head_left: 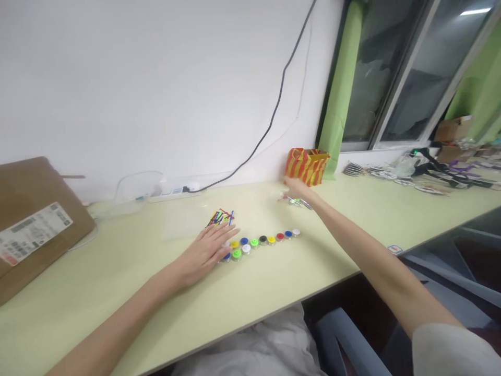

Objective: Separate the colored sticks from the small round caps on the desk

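My left hand (205, 249) lies palm down with its fingers stretched out, at the left end of two short rows of small clear pots with coloured lids (254, 243). Its fingertips partly cover the leftmost pots. Just beyond those fingers is a pile of thin coloured strips (221, 216). Reaching far forward, my right hand (296, 186) is by the front left of a red and yellow striped bag (309, 166). Motion blurs its fingers, so whether they hold anything is unclear. Below that hand lie some small thin items (296, 201) on the table.
A cardboard box (35, 219) stands at the left. A power strip (170, 194) with a black cable (270, 122) lies against the wall. At the far right are disc-shaped pieces (385, 172) and dark parts. The table's front edge runs close to my lap.
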A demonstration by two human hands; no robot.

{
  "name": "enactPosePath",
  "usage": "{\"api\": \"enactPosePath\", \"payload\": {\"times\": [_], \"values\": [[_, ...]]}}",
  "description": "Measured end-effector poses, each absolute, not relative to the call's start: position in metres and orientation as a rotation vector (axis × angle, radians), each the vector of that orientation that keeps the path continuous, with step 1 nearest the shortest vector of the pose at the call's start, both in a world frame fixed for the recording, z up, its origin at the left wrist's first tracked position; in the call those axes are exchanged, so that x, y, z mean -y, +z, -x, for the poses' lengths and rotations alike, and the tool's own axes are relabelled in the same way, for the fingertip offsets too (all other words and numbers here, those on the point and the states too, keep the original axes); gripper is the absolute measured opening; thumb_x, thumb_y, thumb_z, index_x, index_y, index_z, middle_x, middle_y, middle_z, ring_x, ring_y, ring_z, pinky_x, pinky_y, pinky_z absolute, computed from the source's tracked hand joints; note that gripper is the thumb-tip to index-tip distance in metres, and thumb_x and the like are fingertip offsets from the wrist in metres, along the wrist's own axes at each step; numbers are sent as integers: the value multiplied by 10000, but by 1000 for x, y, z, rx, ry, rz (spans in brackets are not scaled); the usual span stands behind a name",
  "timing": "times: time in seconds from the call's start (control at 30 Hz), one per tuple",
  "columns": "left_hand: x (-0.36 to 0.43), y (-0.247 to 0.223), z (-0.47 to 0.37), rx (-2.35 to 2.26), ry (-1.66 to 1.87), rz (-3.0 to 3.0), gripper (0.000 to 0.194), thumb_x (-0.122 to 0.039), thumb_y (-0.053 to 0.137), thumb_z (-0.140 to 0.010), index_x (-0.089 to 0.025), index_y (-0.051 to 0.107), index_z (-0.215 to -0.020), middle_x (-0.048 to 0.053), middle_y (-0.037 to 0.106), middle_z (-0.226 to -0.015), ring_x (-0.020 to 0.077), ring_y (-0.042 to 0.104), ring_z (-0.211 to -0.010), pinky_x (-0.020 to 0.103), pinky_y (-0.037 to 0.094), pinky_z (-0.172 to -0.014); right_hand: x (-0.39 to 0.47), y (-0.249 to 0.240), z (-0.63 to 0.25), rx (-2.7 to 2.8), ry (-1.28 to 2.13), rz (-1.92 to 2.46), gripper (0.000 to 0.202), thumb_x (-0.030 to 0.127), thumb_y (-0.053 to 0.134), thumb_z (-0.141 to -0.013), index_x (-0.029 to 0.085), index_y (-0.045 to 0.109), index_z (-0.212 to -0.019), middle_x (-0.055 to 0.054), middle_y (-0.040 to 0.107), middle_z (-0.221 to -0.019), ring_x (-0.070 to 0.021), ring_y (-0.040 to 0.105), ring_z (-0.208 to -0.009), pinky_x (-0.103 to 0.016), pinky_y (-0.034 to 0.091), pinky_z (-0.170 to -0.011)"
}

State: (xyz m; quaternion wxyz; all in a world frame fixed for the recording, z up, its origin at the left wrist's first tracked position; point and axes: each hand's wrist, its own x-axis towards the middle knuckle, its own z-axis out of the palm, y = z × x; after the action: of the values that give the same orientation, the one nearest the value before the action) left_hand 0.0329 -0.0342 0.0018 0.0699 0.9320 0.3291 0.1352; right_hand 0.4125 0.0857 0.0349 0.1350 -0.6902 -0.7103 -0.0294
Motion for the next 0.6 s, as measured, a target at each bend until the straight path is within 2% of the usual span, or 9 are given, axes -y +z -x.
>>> {"api": "enactPosePath", "payload": {"times": [0.07,0.2,0.33,0.4,0.5,0.6], "values": [[34,1,-33,-1019,447,-2800,550,-492,308,-1062,-313,344,-1581,33,384,-1624,253,303,-1519,471,212,-1263,-87,13,-414,2059,-60,2077,635,168,676,-853,104,448,-1442,-235,653,-1268,-320,631,-1109,-311,444,-862],[32,-1,-31,-1082,499,-2784,575,-490,340,-1051,-293,319,-1591,58,361,-1634,281,338,-1494,463,301,-1221,-88,-13,-411,2060,-46,2125,491,151,559,-916,63,495,-1395,-280,639,-1264,-356,623,-1157,-352,450,-891],[30,-3,-29,-1098,535,-2776,577,-487,352,-1048,-301,305,-1592,65,373,-1626,284,359,-1478,459,336,-1197,-91,-17,-404,2177,29,1998,737,158,602,-872,150,333,-1558,-206,581,-1411,-302,590,-1242,-301,457,-933],[29,-3,-28,-1090,540,-2778,578,-486,350,-1049,-304,295,-1595,65,380,-1622,280,364,-1474,452,340,-1193,-93,-18,-402,2258,134,1895,790,154,600,-854,162,302,-1585,-175,548,-1468,-276,571,-1278,-284,451,-975],[30,-3,-28,-1074,541,-2776,589,-487,351,-1049,-303,270,-1603,73,401,-1608,279,387,-1456,446,350,-1182,-93,-22,-406,2328,240,1757,737,116,587,-821,140,419,-1538,-170,496,-1520,-279,502,-1361,-307,399,-1087],[30,-2,-29,-1084,526,-2761,606,-499,366,-1043,-304,258,-1606,74,426,-1589,282,400,-1442,443,351,-1175,-91,-22,-416,2197,96,1725,756,21,530,-776,164,471,-1516,-154,456,-1550,-279,424,-1429,-343,333,-1162]]}}
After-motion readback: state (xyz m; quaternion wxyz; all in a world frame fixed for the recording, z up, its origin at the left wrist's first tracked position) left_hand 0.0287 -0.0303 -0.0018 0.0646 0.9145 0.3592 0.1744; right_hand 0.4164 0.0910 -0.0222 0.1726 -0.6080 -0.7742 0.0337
